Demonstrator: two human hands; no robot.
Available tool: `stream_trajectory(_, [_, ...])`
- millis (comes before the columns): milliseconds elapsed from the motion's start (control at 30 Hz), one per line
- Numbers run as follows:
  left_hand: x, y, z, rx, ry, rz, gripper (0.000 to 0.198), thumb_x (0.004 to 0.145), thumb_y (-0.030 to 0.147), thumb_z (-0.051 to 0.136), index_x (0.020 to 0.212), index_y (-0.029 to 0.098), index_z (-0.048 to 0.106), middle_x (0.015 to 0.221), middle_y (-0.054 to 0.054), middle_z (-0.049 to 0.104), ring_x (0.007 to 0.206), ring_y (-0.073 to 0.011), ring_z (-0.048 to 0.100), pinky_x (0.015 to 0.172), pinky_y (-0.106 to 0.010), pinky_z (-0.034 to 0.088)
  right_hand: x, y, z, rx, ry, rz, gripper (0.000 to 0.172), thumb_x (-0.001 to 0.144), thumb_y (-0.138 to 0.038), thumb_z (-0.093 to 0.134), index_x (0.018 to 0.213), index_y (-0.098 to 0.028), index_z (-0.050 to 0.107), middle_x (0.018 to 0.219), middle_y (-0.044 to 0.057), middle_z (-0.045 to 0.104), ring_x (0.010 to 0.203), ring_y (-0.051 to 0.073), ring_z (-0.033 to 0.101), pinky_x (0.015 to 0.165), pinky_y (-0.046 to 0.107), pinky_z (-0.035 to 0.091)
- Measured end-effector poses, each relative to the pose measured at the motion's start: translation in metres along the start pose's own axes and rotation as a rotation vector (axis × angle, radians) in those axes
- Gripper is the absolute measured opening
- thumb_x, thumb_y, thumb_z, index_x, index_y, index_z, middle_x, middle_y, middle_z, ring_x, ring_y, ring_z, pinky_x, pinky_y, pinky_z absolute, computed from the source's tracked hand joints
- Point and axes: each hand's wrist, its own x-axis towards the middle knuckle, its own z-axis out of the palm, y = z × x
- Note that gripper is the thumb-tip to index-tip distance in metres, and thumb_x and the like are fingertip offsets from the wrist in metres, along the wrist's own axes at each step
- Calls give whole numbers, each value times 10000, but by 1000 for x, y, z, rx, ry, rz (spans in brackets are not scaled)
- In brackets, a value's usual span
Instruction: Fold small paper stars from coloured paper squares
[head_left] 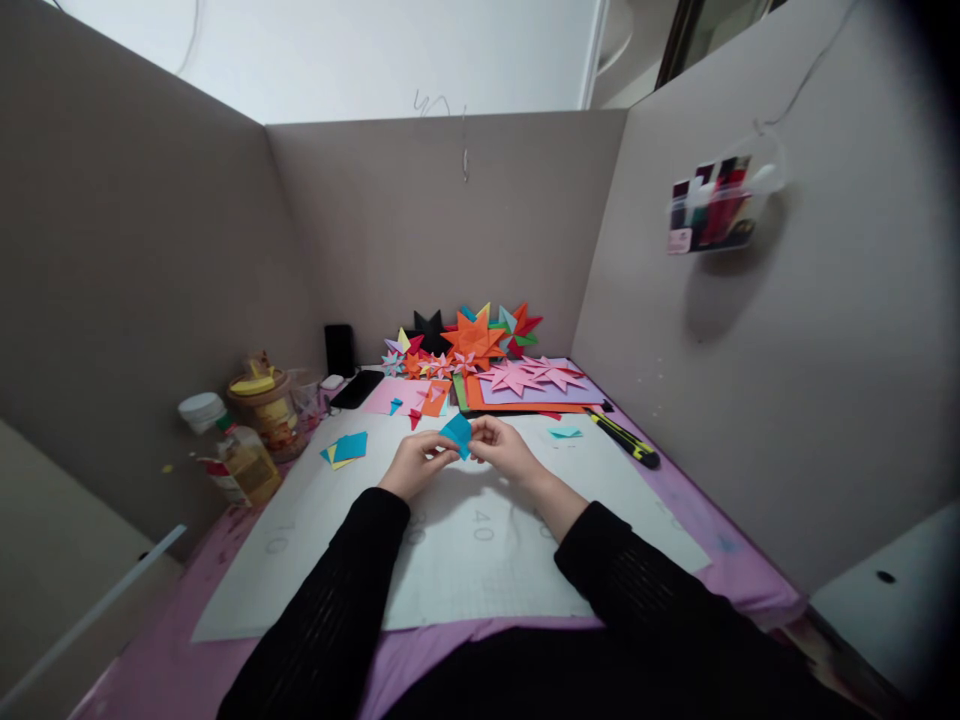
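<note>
Between my two hands, just above the white mat, is a small piece of blue paper (457,431) with a corner pointing up. My left hand (416,462) pinches its lower left edge. On the other side, the fingers of my right hand (504,446) are closed on its right edge. A few loose blue and yellow paper squares (350,446) lie on the mat to the left. To the right rests a folded light turquoise paper piece (565,433). Small folded blue and red pieces (415,418) lie beyond my hands.
Folded paper stars (476,340) in many colours stand against the back panel; pink stars (514,377) lie on stacked coloured sheets. A yellow-black utility knife (626,438) is at right. Phones (358,389), a bottle (251,465) and a tub (266,405) stand left. Panels enclose three sides.
</note>
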Motion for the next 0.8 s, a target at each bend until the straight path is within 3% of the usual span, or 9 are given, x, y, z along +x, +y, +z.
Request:
stream_trajectory(467, [0,2,-5,-46,-62,-10,151,765,300,576,781,169,648,798,-47,639,722,-128,576,634,-221,455,2,2,-1,28,25,-11,190,640,-216,595,812,-180,523,614,-39,573,513,97,549,489,211,442])
stream_trajectory(800, [1,0,9,-178,126,-164,221,740,367,589,703,150,589,683,-14,593,643,-117,553,557,-202,451,-4,-7,8,32,69,-57,167,657,-235,604,792,-182,521,587,-40,552,511,96,534,488,213,430])
